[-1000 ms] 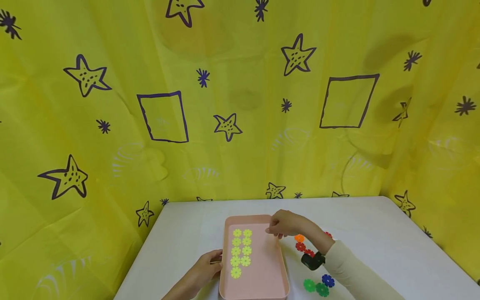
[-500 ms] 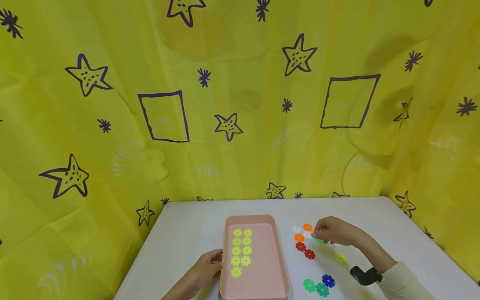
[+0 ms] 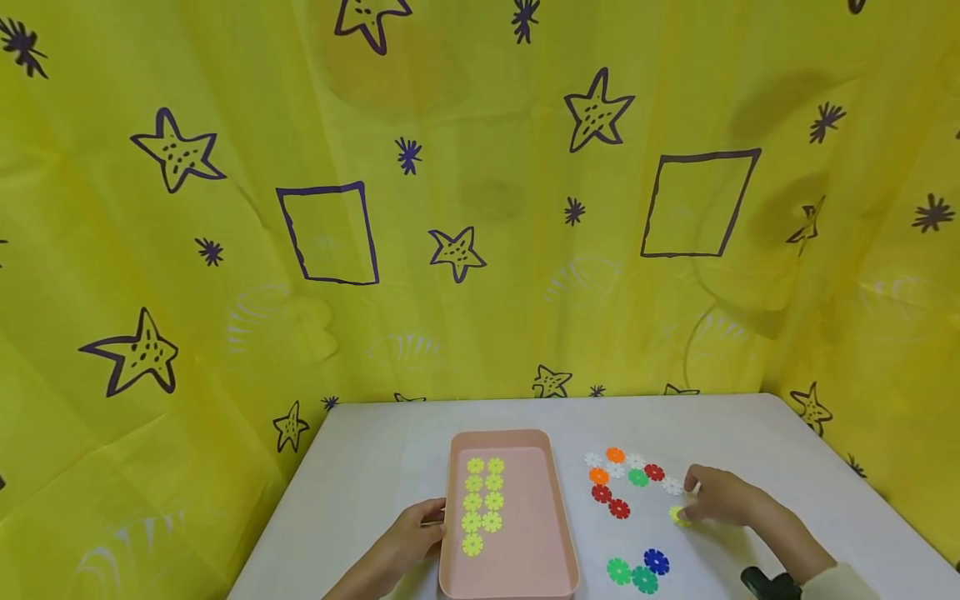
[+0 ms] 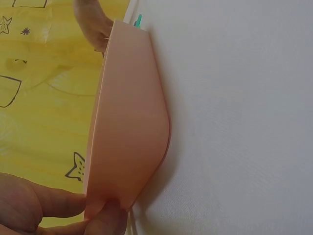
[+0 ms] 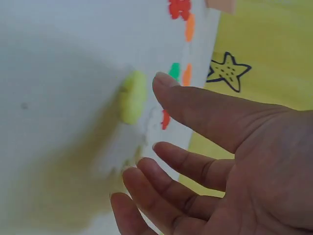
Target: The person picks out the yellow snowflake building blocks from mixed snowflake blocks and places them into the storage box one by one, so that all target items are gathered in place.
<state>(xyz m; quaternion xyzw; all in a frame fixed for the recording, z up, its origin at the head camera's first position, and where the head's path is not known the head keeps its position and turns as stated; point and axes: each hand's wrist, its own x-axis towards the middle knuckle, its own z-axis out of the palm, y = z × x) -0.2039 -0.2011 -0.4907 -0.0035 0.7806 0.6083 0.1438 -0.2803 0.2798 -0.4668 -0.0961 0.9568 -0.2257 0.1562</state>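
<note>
A pink tray (image 3: 521,575) lies on the white table, bearing several yellow snowflake discs (image 3: 472,502) in two columns on its left side. My left hand (image 3: 412,533) holds the tray's left wall; in the left wrist view its fingertips (image 4: 108,218) press near the rim. Over at the right, my right hand (image 3: 722,497) is above a lone yellow snowflake disc (image 3: 677,518), partly covering it in the head view. The right wrist view has the thumb and fingers spread, apart from that yellow disc (image 5: 133,98), with nothing between them.
Loose orange, white, red and green discs (image 3: 618,508) lie between the tray and my right hand. Nearer the front are two green discs (image 3: 644,579) and a blue disc (image 3: 656,561). A yellow curtain (image 3: 495,333) with drawn stars surrounds the table (image 3: 375,450).
My right hand has moved from the tray's upper right edge, across the loose discs, to the yellow disc at the right. The left hand and tray stay put.
</note>
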